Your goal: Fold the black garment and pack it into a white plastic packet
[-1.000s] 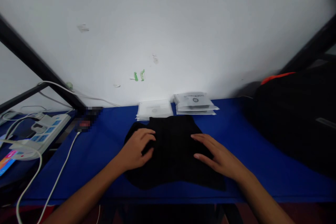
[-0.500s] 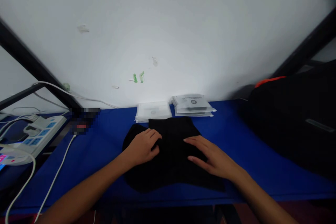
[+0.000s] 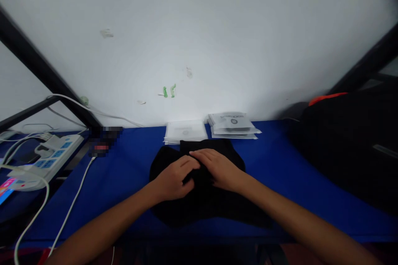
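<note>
A piece of black cloth (image 3: pixel 199 207), perhaps a garment, lies bunched on the blue tabletop in front of me. My left hand (image 3: pixel 177 178) rests on its left half, fingers curled over a raised fold with the thumb below. From the right, my right hand (image 3: pixel 222 169) reaches across the cloth, fingers stretched out and lying on it, their tips close beside my left fingers. Its thumb is mostly hidden against the dark fabric. The cloth's folds are hard to make out in the dim light.
Behind the cloth, stacks of flat frosted packets, one white (image 3: pixel 185 131) and one grey with printing (image 3: pixel 232 124), sit against the wall. A large black bag (image 3: pixel 351 153) stands at right. A power strip (image 3: pixel 52 161) with white cables lies at left, near a black metal frame (image 3: pixel 51 66).
My right hand has moved left over the cloth, bringing its fingertips up to my left hand. The left hand stays on the same part of the cloth. The view has shifted slightly.
</note>
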Demonstrator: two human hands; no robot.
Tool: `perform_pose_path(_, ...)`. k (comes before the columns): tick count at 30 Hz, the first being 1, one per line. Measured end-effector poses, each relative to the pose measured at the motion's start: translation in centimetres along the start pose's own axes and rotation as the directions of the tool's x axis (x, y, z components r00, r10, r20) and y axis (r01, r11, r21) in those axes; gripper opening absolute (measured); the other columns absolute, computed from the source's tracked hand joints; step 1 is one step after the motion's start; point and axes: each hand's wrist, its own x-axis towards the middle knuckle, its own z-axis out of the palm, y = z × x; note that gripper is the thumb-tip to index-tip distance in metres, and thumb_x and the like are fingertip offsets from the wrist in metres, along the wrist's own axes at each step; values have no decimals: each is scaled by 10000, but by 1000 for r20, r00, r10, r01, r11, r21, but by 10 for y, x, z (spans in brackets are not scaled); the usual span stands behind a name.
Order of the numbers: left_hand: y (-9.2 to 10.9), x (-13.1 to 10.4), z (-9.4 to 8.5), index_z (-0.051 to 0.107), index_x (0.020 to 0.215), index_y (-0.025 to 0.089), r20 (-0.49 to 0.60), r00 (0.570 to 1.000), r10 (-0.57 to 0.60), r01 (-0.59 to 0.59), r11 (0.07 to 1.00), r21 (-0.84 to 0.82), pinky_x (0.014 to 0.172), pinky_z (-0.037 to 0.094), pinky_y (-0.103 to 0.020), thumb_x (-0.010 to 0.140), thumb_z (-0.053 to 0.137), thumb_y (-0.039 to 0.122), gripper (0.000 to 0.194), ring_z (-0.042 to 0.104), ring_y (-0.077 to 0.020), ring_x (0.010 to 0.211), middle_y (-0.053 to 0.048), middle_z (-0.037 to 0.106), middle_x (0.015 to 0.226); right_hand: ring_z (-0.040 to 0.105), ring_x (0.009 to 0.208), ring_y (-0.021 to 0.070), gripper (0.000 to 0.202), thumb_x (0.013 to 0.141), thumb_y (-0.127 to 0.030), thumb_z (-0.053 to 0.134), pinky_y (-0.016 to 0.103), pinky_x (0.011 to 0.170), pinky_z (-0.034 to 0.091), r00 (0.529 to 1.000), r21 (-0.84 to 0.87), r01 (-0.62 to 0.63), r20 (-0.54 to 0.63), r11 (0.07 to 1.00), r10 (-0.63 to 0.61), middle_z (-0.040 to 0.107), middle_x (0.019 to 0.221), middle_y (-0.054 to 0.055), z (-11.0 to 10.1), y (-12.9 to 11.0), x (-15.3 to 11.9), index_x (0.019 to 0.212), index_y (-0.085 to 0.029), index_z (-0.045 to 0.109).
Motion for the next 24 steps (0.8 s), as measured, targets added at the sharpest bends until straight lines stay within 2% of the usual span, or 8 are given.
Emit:
perform_pose_path(2, 3, 1, -9, 564, 1099, 196, 67, 997, 48, -44, 997, -69, 936, 502, -373, 823, 509, 160, 284, 600, -224, 1038, -96, 638, 1070, 581, 1054, 267, 580, 651, -21, 578, 434, 928, 464, 997, -21, -14, 81, 1000, 15, 645, 1122, 135, -1, 1, 3, 1219, -129, 525)
perform_pose_path(5, -9, 7, -24, 576, 1112, 198, 45, 999, 21, -18, 996, -87, 905, 507, -367, 889, 529, 271, 240, 621, -216, 989, -89, 653, 1054, 566, 896, 249, 411, 666, -28, 547, 403, 820, 461, 990, -92, -11, 136, 996, 23, 640, 984, 117, -1, 1, 1, 1063, -131, 579)
perform_pose_path(8, -47, 19, -36, 603, 1033, 202, -29, 996, -90, 92, 991, 97, 916, 487, -364, 929, 502, 308, 179, 611, -210, 987, -74, 650, 1018, 520, 868, 240, 391, 674, -26, 513, 385, 792, 427, 991, -126, 58, 126, 990, -41, 609, 979, 115, 0, -1, -4, 1043, -141, 570)
perform_pose_path(11, -97, 31, -40, 613, 1056, 203, 22, 977, -212, 195, 930, 311, 962, 451, -384, 935, 460, 294, 215, 582, -230, 1061, -86, 633, 1088, 470, 812, 226, 335, 653, -11, 480, 354, 732, 387, 994, -173, 89, 77, 981, -76, 581, 915, 94, 1, -2, -9, 942, -160, 560)
perform_pose_path(13, -123, 37, -42, 633, 1020, 188, 49, 967, -249, 218, 914, 342, 938, 451, -396, 917, 478, 282, 208, 593, -251, 1036, -96, 650, 1059, 435, 757, 212, 277, 651, -6, 470, 337, 687, 356, 997, -219, 77, 46, 973, -69, 556, 846, 72, 1, -1, -11, 858, -176, 541)
perform_pose_path(15, -137, 41, -43, 644, 969, 184, 81, 959, -270, 228, 911, 344, 854, 473, -363, 916, 478, 271, 196, 624, -242, 944, -85, 676, 976, 412, 719, 200, 233, 662, -2, 470, 329, 662, 336, 998, -257, 58, 33, 965, -52, 536, 798, 56, 0, 2, -12, 796, -186, 520)
perform_pose_path(20, -140, 42, -47, 651, 986, 210, 159, 938, -309, 234, 899, 370, 729, 464, -295, 920, 490, 256, 180, 658, -207, 792, -49, 711, 892, 442, 747, 202, 204, 685, -4, 486, 332, 676, 380, 999, -281, -2, 47, 960, 16, 562, 840, 70, -2, 10, -12, 778, -180, 526)
perform_pose_path(24, -130, 38, -50, 653, 1040, 224, 181, 935, -305, 201, 877, 436, 732, 455, -293, 897, 482, 195, 225, 655, -217, 834, -56, 696, 963, 527, 964, 242, 276, 665, 28, 490, 372, 812, 468, 999, -202, -20, 35, 979, 27, 600, 1083, 139, 1, 15, -13, 864, -147, 564)
